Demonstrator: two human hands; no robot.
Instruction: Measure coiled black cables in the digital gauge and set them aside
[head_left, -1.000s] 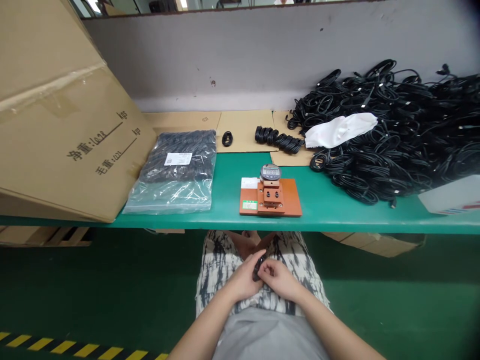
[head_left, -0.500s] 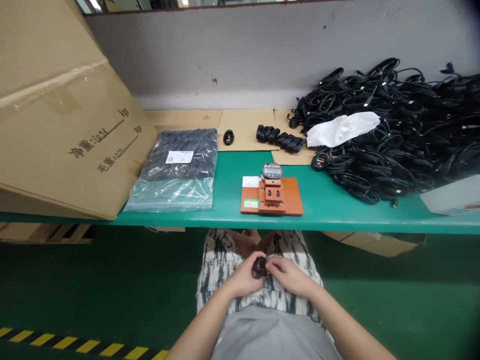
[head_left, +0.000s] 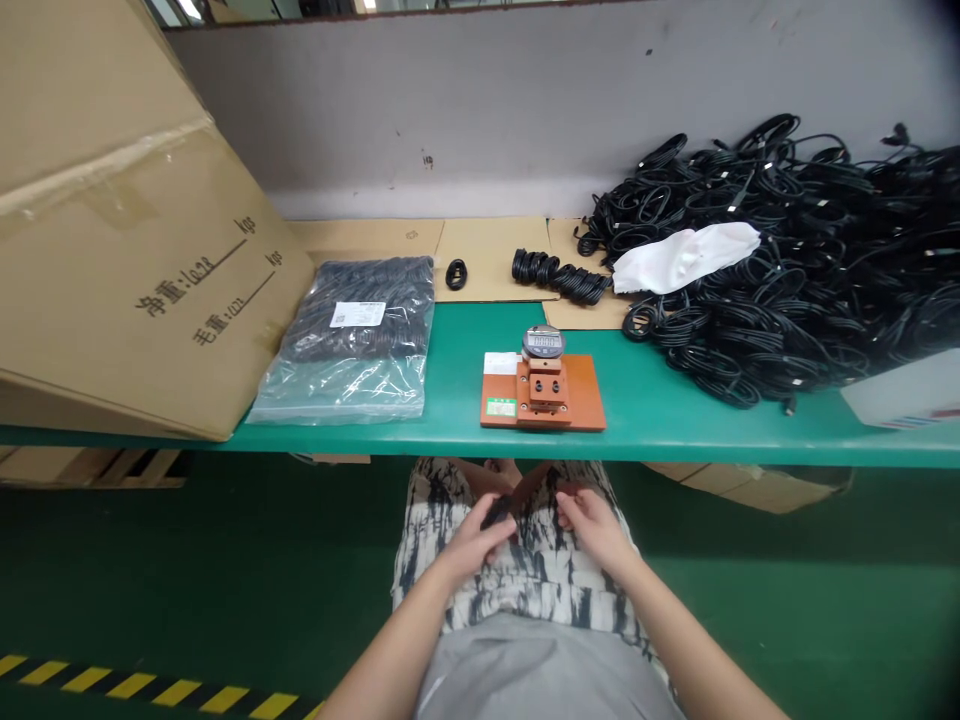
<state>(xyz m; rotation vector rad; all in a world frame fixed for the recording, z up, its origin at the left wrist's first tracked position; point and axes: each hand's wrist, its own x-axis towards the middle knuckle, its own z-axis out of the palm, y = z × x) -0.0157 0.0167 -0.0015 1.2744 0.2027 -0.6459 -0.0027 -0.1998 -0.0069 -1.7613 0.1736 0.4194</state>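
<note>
Over my lap, my left hand (head_left: 478,540) is closed around a small coiled black cable (head_left: 496,512), partly hidden by the fingers. My right hand (head_left: 592,522) is a short way to the right, apart from the coil. Its fingers are curled together, and whatever they may pinch is too small to make out. Beyond both hands, on the bench, stands a digital dial gauge (head_left: 543,342) mounted on an orange base plate (head_left: 586,390).
The green bench (head_left: 465,335) carries a clear bag of cables (head_left: 345,390), a single coil (head_left: 456,274), a row of coils (head_left: 559,276), a large cable heap (head_left: 750,330) and a white cloth (head_left: 686,258). A big cardboard box (head_left: 150,260) leans at left.
My hands have separated: the right has drawn off to the right, while the left has shifted slightly left and forward with the coiled cable. The things on the bench stay put.
</note>
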